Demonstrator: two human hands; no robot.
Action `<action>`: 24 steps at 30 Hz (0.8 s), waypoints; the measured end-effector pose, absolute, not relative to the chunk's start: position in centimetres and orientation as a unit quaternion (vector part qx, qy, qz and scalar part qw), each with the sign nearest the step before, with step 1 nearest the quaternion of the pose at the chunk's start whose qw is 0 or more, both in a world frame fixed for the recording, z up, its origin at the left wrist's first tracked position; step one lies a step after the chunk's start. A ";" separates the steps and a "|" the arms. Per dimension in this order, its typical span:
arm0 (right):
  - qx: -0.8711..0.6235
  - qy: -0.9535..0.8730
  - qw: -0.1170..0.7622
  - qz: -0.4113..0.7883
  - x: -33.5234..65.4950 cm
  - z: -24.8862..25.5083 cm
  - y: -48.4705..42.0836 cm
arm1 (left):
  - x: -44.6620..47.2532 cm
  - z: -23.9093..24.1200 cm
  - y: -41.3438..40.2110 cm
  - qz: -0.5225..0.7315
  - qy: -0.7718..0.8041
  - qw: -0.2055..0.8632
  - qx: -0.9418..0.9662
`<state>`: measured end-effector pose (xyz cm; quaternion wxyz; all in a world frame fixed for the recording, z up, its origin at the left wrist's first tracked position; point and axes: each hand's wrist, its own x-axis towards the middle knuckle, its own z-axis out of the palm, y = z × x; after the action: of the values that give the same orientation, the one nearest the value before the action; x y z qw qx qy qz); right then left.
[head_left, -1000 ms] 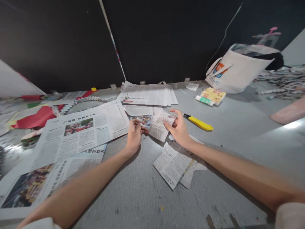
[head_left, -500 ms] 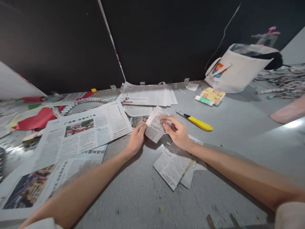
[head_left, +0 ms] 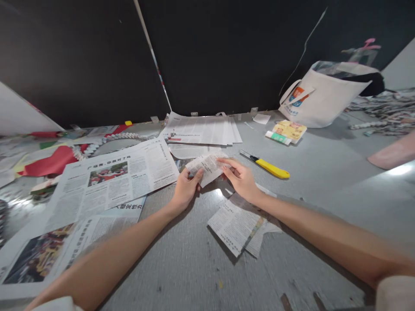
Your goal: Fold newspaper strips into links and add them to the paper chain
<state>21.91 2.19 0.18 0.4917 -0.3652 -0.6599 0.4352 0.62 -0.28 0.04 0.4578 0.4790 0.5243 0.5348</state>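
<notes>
A small piece of newspaper is held up above the grey tabletop between both hands. My left hand pinches its left end, thumb on top. The fingers and thumb of my right hand close on its right edge. Just below my right wrist lie several cut newspaper pieces, overlapping one another. A yellow utility knife rests to the right of my right hand, its blade end pointing up and left. Left of my left hand, a large newspaper sheet spreads over other pages.
Stacked newspaper sheets lie against the black panel. A glue stick touches a yellow packet, near a white bag. Red paper and a folded-paper chain lie at the left.
The newspaper piece has turned in my hands, from standing steeply to lying more sideways. My left thumb now reaches further over it. The knife and other papers have stayed put.
</notes>
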 end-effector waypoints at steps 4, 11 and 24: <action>-0.371 -0.633 0.510 0.450 21.9 -0.5 2.9 | 0.5 0.0 -0.3 0.523 0.530 0.448 0.495; -0.406 -0.606 0.461 0.505 22.3 -0.4 3.7 | 0.8 0.4 -0.5 0.513 0.491 0.488 0.507; -0.420 -0.567 0.477 0.524 22.1 0.1 3.3 | -0.1 0.2 -1.0 0.506 0.438 0.556 0.492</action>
<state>22.10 3.31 0.10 0.4771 -0.4203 -0.5669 0.5238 -0.09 -0.95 0.23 0.5563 0.4919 0.4383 0.5065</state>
